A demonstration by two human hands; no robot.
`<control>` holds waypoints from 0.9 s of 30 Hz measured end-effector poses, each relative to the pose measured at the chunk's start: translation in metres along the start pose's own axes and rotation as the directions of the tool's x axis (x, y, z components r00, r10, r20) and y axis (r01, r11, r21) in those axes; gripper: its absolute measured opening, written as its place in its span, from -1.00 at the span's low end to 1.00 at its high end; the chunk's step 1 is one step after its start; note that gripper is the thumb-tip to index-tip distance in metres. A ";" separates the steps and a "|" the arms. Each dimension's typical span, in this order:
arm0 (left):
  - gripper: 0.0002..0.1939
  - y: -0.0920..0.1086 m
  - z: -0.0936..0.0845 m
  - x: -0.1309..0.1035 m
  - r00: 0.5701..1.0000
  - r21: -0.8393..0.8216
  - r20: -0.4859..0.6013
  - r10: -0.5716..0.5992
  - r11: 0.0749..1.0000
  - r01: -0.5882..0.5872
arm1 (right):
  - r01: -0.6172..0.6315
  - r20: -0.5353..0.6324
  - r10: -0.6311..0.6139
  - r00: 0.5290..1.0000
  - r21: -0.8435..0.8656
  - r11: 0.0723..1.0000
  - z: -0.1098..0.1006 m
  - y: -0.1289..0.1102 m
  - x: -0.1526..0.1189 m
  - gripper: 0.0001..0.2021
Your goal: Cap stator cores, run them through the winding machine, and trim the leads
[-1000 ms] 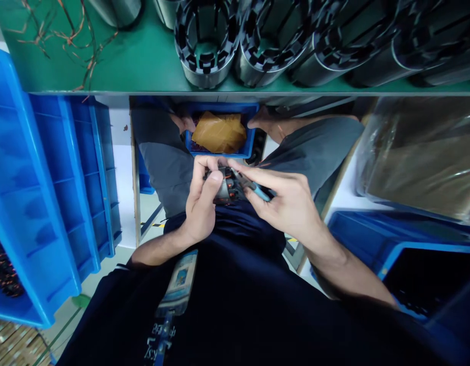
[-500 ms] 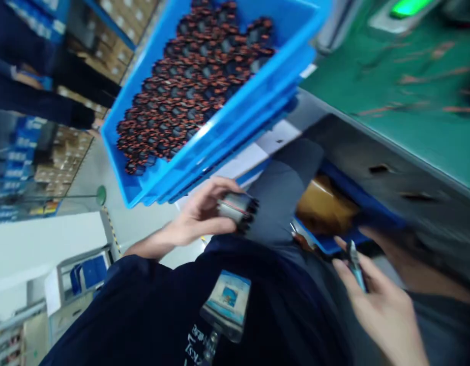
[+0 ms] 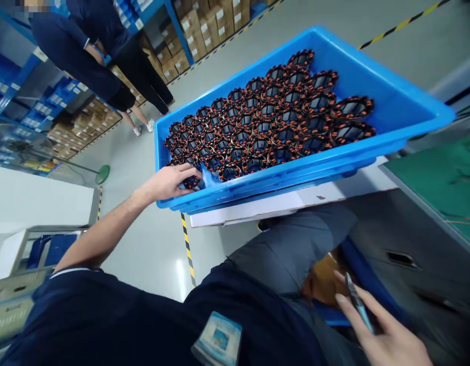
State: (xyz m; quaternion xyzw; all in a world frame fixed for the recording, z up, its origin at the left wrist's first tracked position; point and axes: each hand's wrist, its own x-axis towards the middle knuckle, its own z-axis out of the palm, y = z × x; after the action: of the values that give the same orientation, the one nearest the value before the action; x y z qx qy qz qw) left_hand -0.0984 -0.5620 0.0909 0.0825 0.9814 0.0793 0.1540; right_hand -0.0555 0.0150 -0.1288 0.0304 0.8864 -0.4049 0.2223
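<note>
Plainly, the wound ring [image 3: 191,183] sits right under the left hand [image 3: 168,183], inside the near left corner of the blue bin [image 3: 399,109]. The fingers bend over its top and the thumb lies on its near side; they touch it, but whether they are clamped on it or resting loosely I cannot tell. What shows of this ring between fingers and thumb is dark, with a coppery edge, and much of it is covered by the hand.

Beyond the fingertips, the other wound rings [image 3: 263,127] show the look better: short, round, hollow pieces, grey-black inside, with black toothed rims and orange-copper windings bunched around them. They stand side by side with their openings upward, packed in slanting rows. Just right of the left fingertips, a pale blue patch [image 3: 209,179] of the bin shows among them.

Well apart from that, the right hand [image 3: 387,323] has its fingers closed around a small hand tool [image 3: 359,303], with teal on the grip and a dark metal tip pointing past the fingertips. Beyond those fingers lies a brown wrapping [image 3: 323,279], partly hidden.
</note>
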 end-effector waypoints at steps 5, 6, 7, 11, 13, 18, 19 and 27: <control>-0.37 -0.009 0.008 0.005 0.996 -0.301 -0.092 -0.001 0.953 -0.027 | -0.117 0.007 0.117 0.993 -0.001 0.993 0.003 0.005 -0.004 -0.27; -0.36 -0.011 0.008 0.006 0.995 -0.379 -0.097 -0.021 0.925 -0.017 | -0.123 0.005 0.123 0.992 0.001 0.992 0.005 0.007 -0.005 -0.27; -0.36 -0.012 0.009 0.007 0.993 -0.453 -0.108 -0.041 0.892 -0.012 | -0.133 0.006 0.133 0.991 0.000 0.991 0.007 0.008 -0.005 -0.24; -0.32 -0.008 0.018 0.017 0.986 -0.612 -0.155 -0.068 0.789 -0.042 | -0.120 0.029 0.121 0.992 -0.005 0.993 0.018 0.005 -0.005 -0.14; -0.28 -0.004 0.023 0.021 0.983 -0.623 -0.168 -0.075 0.781 -0.047 | -0.034 0.013 0.034 0.999 0.008 0.999 0.023 -0.004 -0.003 -0.22; -0.29 -0.005 0.018 0.014 0.980 -0.571 -0.168 -0.106 0.821 -0.009 | 0.166 0.035 -0.168 0.985 0.048 0.985 0.028 -0.034 0.001 -0.42; -0.30 -0.004 0.013 0.009 0.983 -0.525 -0.163 -0.091 0.851 -0.009 | 0.184 0.062 -0.187 0.980 0.061 0.981 0.028 -0.038 0.000 -0.43; -0.34 0.132 -0.010 0.011 0.744 -0.256 -0.668 0.022 0.932 -0.257 | 0.119 -0.036 -0.116 0.993 0.088 0.989 0.018 -0.023 -0.041 -0.66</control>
State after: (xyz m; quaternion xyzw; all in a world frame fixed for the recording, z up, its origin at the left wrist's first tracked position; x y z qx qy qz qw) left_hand -0.0937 -0.4328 0.1211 0.0966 0.9357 0.2784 -0.1941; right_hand -0.0173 -0.0080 -0.1059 -0.0057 0.8708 -0.4564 0.1828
